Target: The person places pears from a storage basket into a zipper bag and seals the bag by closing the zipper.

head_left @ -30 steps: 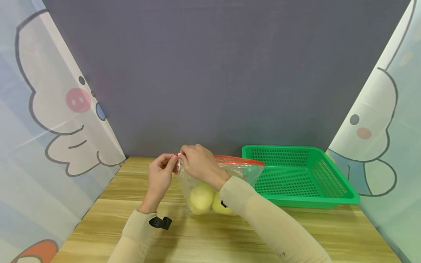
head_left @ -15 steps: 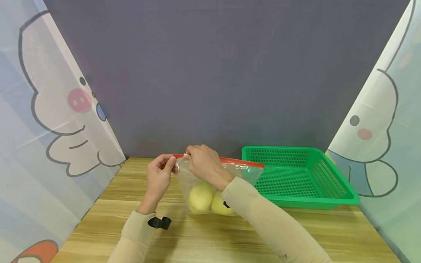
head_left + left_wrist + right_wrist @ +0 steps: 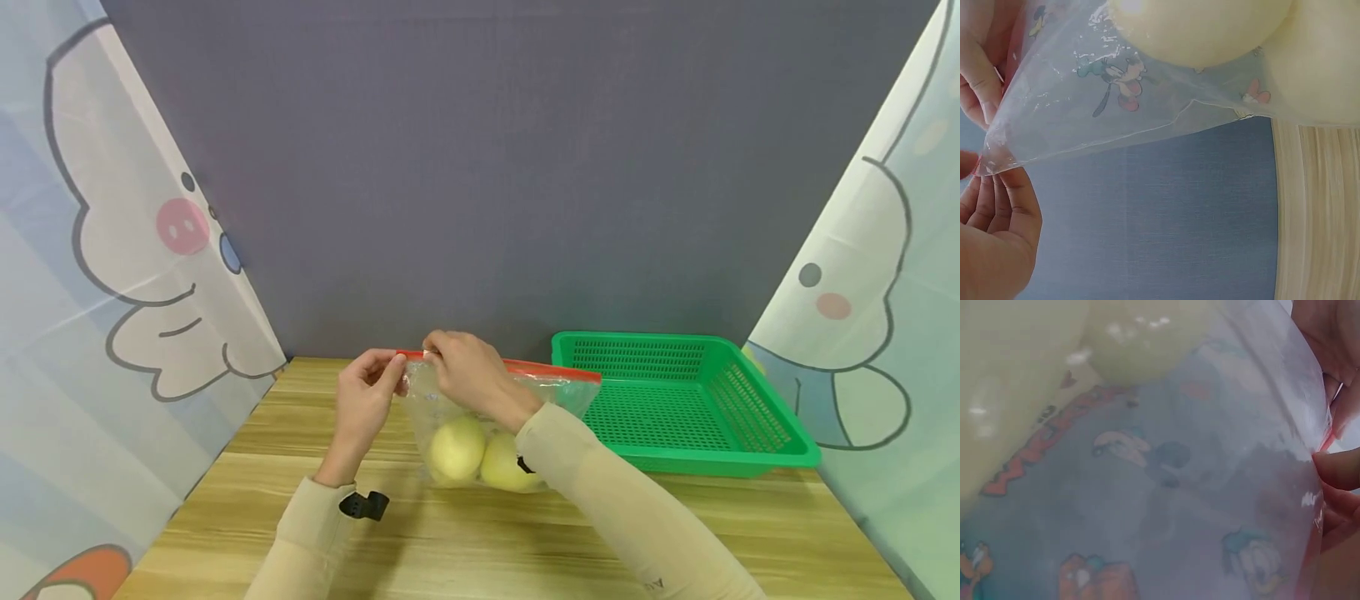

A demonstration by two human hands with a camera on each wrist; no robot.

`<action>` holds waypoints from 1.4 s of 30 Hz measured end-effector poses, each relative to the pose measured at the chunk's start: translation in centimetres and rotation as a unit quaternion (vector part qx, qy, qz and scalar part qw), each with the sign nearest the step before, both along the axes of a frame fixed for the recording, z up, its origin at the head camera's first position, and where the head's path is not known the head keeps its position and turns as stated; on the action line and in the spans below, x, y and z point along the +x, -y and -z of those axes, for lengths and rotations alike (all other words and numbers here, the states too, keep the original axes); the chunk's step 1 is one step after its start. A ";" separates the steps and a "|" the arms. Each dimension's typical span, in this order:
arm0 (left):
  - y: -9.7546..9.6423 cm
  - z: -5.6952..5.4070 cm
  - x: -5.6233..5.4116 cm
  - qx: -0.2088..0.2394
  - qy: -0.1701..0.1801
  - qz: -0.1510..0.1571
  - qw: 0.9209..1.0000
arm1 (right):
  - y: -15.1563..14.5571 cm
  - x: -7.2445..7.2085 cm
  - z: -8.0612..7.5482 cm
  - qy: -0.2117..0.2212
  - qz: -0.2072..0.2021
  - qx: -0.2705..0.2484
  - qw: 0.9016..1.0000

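A clear zip bag (image 3: 558, 390) with a red top strip stands upright on the table, cartoon figures printed on its plastic. Two round pale-yellow fruits (image 3: 457, 450) lie at its bottom, their kind not plain. My left hand (image 3: 363, 400) pinches the bag's top left corner between thumb and fingers; the left wrist view shows that corner held in the left hand (image 3: 1000, 231). A little to the right, my right hand (image 3: 472, 371) pinches the red strip, with a small white piece at its fingertips. In the right wrist view the plastic fills most of the picture beside the fingers (image 3: 1341, 469).
A green plastic basket (image 3: 697, 457) stands at the right, behind and beside the bag. The wooden table (image 3: 465, 550) ends at a grey back wall (image 3: 480, 167). Cartoon-printed curtains (image 3: 135, 250) hang on both sides.
My right hand has slid a short way to the right along the red strip, mostly in the first half second. My left hand keeps its hold on the corner.
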State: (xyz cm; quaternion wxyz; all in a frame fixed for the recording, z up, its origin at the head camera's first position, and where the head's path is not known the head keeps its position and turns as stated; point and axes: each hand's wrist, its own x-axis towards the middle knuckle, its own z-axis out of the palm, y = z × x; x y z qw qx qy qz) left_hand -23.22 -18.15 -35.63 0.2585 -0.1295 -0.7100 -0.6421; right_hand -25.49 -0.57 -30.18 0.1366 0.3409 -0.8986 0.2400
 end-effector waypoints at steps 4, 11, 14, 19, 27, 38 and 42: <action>-0.1 0.0 -0.1 -0.010 0.007 -0.001 1.000 | 0.1 0.2 0.1 -0.004 -0.002 0.005 1.000; -0.3 0.1 -0.2 -0.021 0.002 -0.011 1.000 | 0.4 0.3 0.5 -0.032 0.010 0.020 0.999; -0.5 0.1 -0.2 -0.022 0.000 -0.009 1.000 | 0.3 0.3 0.6 -0.049 0.012 0.026 0.998; -0.6 0.1 0.0 -0.023 -0.006 -0.003 1.000 | -0.1 0.4 0.6 -0.068 0.019 0.024 0.997; -0.3 0.1 -0.1 -0.008 -0.029 -0.012 0.999 | -1.2 0.2 0.4 -0.056 0.039 0.018 0.998; -0.1 0.3 -0.1 -0.016 -0.025 -0.020 0.999 | -2.0 0.2 0.3 -0.056 0.047 0.032 0.997; -0.1 0.4 0.0 -0.014 -0.023 -0.021 0.999 | -2.0 0.2 0.6 -0.062 0.045 0.037 0.996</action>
